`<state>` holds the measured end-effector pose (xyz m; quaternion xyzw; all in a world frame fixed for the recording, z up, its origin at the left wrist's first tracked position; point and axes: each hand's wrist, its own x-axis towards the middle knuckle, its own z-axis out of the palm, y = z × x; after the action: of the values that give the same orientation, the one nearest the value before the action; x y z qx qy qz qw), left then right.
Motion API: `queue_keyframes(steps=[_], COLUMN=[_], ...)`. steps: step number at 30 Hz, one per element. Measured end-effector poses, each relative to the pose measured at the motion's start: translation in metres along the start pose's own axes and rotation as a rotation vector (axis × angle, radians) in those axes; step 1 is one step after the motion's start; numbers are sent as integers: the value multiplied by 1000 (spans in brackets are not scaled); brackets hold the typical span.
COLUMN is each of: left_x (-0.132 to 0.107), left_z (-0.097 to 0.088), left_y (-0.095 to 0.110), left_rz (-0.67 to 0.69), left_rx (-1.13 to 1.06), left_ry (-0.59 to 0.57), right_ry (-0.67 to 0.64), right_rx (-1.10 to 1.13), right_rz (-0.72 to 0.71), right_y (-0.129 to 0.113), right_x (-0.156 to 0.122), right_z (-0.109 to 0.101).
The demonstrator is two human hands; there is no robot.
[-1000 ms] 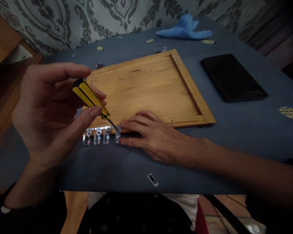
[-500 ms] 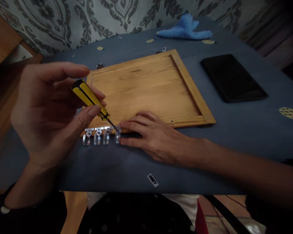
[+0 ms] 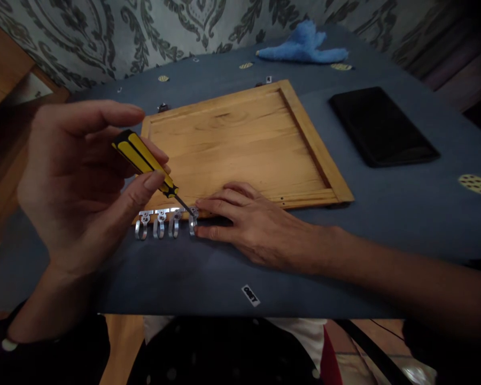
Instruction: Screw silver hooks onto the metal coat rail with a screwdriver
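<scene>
Thumb and fingers of my left hand (image 3: 76,182) are closed round a small yellow and black screwdriver (image 3: 144,160). Its shaft slants down to the right, and the tip meets a silver metal hook (image 3: 193,222) on the near edge of the framed wooden board (image 3: 232,144). My right hand (image 3: 252,230) lies across that edge, thumb and forefinger gripping the same hook from its right side. Further left, several similar metal hooks (image 3: 160,224) stand in a row along the edge, their curved ends toward me. Whether a screw sits under the tip is too small to tell.
A black phone or tablet (image 3: 382,125) lies right of the board on the blue tablecloth (image 3: 304,294). Blue cloth (image 3: 304,45) is bunched at the back by the patterned wall. A small dark object (image 3: 163,107) sits behind the board's far left corner. Wooden furniture (image 3: 8,59) stands at left.
The screwdriver handle has shifted slightly left in my left hand, while its tip stays at the hook. My right hand and the board hold their places.
</scene>
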<state>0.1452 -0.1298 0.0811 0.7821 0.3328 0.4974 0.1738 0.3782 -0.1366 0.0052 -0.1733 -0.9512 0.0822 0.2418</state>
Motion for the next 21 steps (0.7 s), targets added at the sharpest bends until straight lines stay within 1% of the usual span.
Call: queue_keyframes(steps=[3, 5, 6, 8, 11, 12, 16, 19, 21], left_x=[0, 0, 0, -1, -1, -1, 1, 0, -1], left_z=[0, -3, -4, -5, 1, 4, 12, 7, 1], left_y=[0, -5, -8, -13, -16, -16, -13, -13, -12], left_rz=[26, 68, 73, 64, 72, 88, 108, 70, 28], left_rx=[26, 48, 51, 18, -121, -155, -199, -151, -54], left_ry=[0, -1, 18, 112, 294, 315, 282, 231, 163], right_ry=[13, 9, 4, -3, -3, -3, 1, -1, -2], right_rx=[1, -1, -4, -12, -9, -7, -11, -14, -13], right_rz=[-5, -2, 0, 5, 5, 4, 1, 10, 7], right_y=[0, 0, 0, 0, 0, 0, -1, -1, -1], right_x=[0, 0, 0, 0, 0, 0, 1, 1, 1], right_z=[0, 1, 1, 1, 0, 0, 0, 0, -1])
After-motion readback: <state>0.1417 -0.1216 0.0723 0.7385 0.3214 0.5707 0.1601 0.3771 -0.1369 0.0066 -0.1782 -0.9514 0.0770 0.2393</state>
